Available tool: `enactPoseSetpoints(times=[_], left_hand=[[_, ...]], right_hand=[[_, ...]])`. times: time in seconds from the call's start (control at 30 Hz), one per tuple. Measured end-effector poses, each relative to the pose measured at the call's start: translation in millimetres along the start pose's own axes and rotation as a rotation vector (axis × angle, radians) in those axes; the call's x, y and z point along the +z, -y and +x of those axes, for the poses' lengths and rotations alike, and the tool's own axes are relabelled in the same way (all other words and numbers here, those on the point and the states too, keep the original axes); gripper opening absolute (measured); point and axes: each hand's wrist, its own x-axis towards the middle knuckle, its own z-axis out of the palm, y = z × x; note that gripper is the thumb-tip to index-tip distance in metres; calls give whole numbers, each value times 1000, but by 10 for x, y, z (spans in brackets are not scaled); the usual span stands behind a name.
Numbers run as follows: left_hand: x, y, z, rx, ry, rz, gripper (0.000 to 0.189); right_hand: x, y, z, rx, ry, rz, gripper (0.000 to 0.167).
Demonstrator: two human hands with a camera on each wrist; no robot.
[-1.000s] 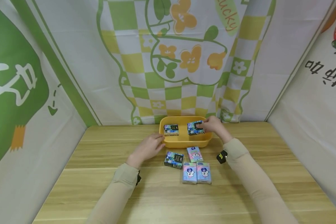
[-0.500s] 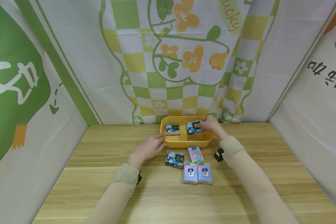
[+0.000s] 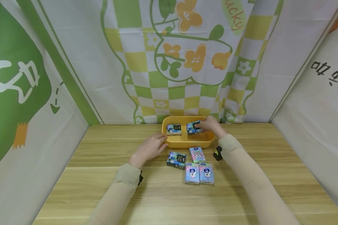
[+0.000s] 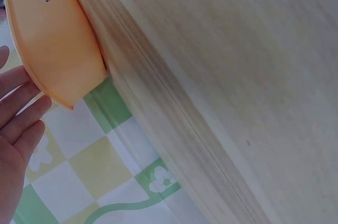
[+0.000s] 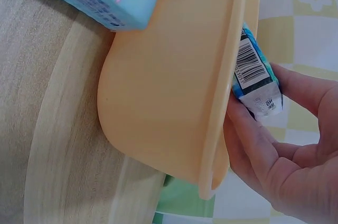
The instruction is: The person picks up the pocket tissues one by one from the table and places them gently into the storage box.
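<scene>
A yellow plastic basket (image 3: pixel 186 144) stands at the back of the table. My right hand (image 3: pixel 211 124) pinches a blue floral pocket tissue pack (image 3: pixel 193 128) between thumb and fingers, inside the basket's right part. The right wrist view shows the barcode end of that tissue pack (image 5: pixel 252 68) above the rim. Another floral tissue pack (image 3: pixel 173 129) lies in the basket's left part. With fairly straight fingers my left hand (image 3: pixel 150 147) touches the basket's left end; in the left wrist view its fingertips lie against the rim (image 4: pixel 62 103).
In front of the basket lie a third floral tissue pack (image 3: pixel 176 160), a pink cartoon pack (image 3: pixel 197 155) and two blue-pink packs (image 3: pixel 192 173) side by side. The wooden table (image 3: pixel 163 200) ends at a checkered curtain (image 3: pixel 176 93) behind the basket.
The right hand has shifted slightly left inside the basket with the tissue pack. The left hand stays at the basket's left end, and the head view has shifted a little.
</scene>
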Motion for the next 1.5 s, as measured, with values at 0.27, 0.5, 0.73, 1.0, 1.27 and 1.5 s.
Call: enactPoseSetpoints(times=[0.27, 0.5, 0.73, 1.0, 1.27, 1.5], left_hand=[[19, 15, -2, 3, 3, 10, 36], [18, 13, -5, 3, -1, 10, 36], [18, 9, -5, -3, 8, 11, 38], [29, 25, -2, 3, 6, 9, 37], [35, 22, -7, -10, 9, 22, 37], [16, 13, -12, -12, 19, 8, 38]], right_hand=[[58, 54, 28, 1, 2, 18, 35], [92, 108, 74, 38, 12, -1, 33], [105, 139, 154, 53, -5, -53, 34], [169, 117, 310, 84, 0, -23, 35], [206, 110, 369, 109, 4, -16, 37], [211, 77, 454, 121, 24, -86, 42]])
